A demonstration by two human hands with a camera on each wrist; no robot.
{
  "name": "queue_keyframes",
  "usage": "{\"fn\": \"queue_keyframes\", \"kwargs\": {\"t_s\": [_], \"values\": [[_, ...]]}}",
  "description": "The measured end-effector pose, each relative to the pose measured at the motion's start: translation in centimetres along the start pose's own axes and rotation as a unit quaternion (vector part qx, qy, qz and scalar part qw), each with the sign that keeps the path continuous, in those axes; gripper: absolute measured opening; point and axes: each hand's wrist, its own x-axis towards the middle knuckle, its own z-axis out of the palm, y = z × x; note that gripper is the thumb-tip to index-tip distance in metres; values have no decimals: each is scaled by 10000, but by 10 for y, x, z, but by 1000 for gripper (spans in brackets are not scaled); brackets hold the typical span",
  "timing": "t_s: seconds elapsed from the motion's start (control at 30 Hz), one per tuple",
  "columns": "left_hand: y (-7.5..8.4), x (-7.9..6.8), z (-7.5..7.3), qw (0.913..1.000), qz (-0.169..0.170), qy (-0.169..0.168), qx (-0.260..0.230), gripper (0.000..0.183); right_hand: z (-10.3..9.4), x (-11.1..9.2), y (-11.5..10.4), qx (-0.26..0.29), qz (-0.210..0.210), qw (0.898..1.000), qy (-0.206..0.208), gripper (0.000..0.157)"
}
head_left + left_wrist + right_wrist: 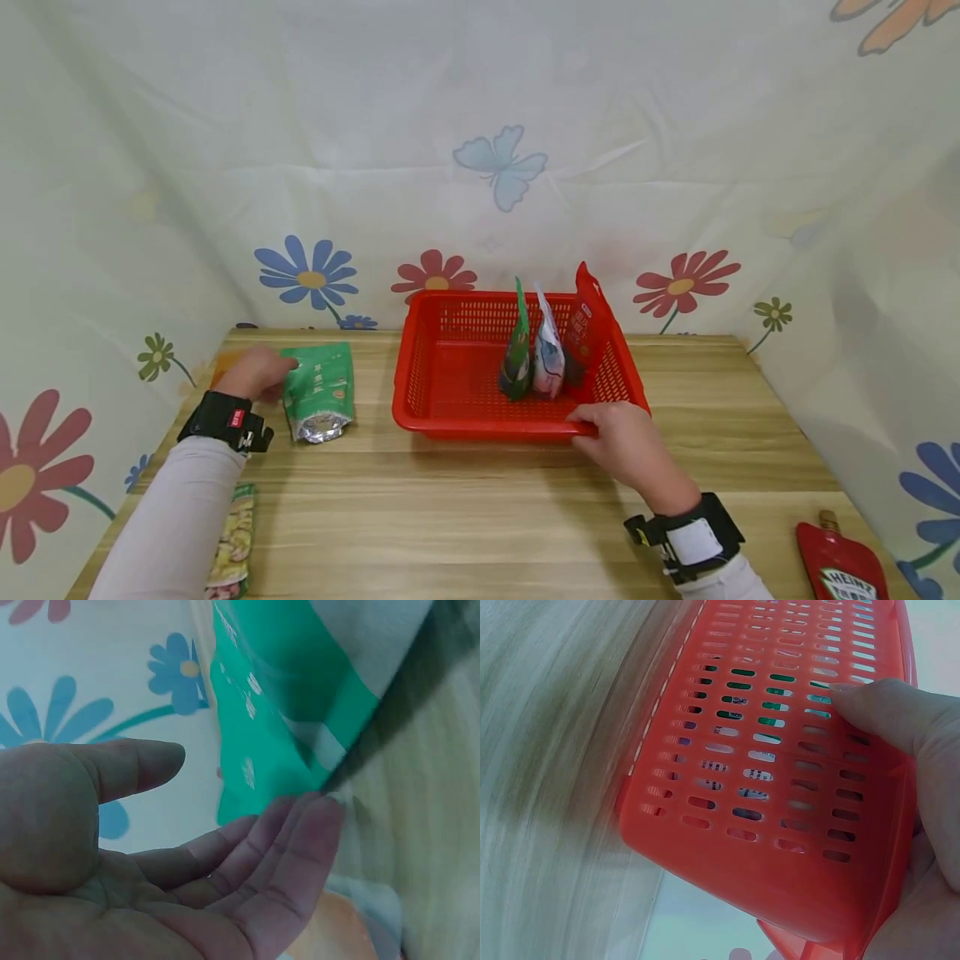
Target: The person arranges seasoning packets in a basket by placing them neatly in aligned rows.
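Observation:
My left hand (257, 372) is beside a green foil pouch (318, 385) with a silver bottom, which lies at the table's left. In the left wrist view the thumb stands apart from the loosely extended fingers (281, 862), whose tips reach the edge of the pouch. My right hand (626, 442) grips the near rim of a red plastic basket (465, 427) close to its right corner. The right wrist view has the thumb (881, 709) on the slotted outer wall. Inside the basket stand a green packet (517, 354), a white packet (550, 354) and a red pouch (588, 329).
A yellow and green packet (236, 537) lies under my left forearm. Behind the left hand shows an orange packet (225, 364), partly covered. A red Heinz ketchup pouch (840, 562) with a spout lies at the front right. Flower-patterned cloth (360, 167) closes off the back and sides.

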Motion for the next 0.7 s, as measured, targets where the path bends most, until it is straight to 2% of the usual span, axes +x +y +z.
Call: {"fn": "queue_keyframes", "kwargs": {"t_s": [0.17, 0.37, 0.47, 0.7], "values": [[-9, 2, 1, 9987, -149, 89, -476, 41, 1, 0, 1, 2, -35, 10000, 37, 24], [-13, 14, 7, 9907, -525, 242, -1230, 52, 2, 0, 2, -39, -68, 9999, 97, 24], [-16, 19, 11, 9886, -535, 375, -1359, 53, 2, 0, 2, -47, -56, 9999, 106, 25], [-19, 24, 18, 9899, -456, 666, -1168, 47, 4, 0, 2, -96, -48, 9999, 108, 26]]}}
